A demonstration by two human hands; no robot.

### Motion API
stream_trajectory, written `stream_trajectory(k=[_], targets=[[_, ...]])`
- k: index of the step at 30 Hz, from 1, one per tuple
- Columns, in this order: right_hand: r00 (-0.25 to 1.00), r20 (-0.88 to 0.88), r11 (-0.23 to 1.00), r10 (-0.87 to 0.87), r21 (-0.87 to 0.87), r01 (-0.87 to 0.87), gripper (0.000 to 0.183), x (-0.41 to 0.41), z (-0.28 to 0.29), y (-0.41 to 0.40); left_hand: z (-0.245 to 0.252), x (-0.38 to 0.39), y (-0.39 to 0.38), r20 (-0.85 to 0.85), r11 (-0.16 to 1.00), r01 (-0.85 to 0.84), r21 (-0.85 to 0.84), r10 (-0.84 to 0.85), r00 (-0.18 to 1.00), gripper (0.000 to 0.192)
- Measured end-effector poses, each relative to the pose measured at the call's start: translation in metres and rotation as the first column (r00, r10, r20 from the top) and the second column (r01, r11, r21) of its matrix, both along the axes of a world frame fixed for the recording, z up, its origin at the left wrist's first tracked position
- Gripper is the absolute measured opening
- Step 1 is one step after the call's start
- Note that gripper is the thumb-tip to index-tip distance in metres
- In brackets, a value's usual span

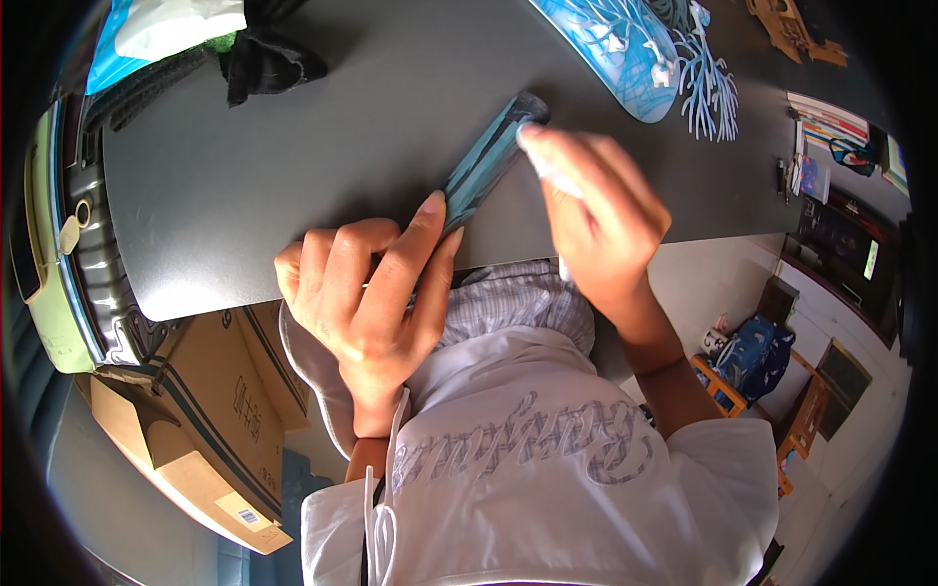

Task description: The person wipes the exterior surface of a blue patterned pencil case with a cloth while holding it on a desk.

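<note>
On the dark table (pixel 293 146) a flat dark-and-teal strip (pixel 484 161) lies diagonally, its rounded dark end pointing away from me; I cannot tell its material. My left hand (pixel 374 286) grips its near end between thumb and fingers at the table's edge. Over the far end is my right hand (pixel 601 205), slightly blurred, with a crumpled white tissue or cloth (pixel 553 172) pinched in its curled fingers. Whether the white piece touches the strip is hard to tell.
A blue-and-white board with small white figures (pixel 637 88) and blue branching strands (pixel 707 88) lie at the upper right. Black fabric (pixel 271 69) and a blue-and-white bag (pixel 168 29) sit upper left. Cardboard boxes (pixel 212 403) stand below the table's left end.
</note>
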State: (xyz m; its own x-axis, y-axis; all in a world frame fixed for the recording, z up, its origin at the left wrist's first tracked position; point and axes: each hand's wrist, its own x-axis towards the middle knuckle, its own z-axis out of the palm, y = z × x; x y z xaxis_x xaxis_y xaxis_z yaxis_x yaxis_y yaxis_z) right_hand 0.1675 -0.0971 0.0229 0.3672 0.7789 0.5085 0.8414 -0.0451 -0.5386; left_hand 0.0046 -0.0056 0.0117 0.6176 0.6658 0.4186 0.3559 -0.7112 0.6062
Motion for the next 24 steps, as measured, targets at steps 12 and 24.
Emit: stream_trajectory(k=[12,24], targets=[[1.000,0.029,1.000,0.000,0.016,-0.001,0.030,0.006,-0.003,0.000,-0.001,0.001,-0.002,0.001,1.000,-0.007,0.019,0.006,1.000,0.033],[1.000,0.019,1.000,-0.006,0.009,0.006,0.030,0.008,-0.003,-0.001,-0.003,0.002,-0.002,0.022,0.999,-0.016,0.028,0.016,1.000,0.032]])
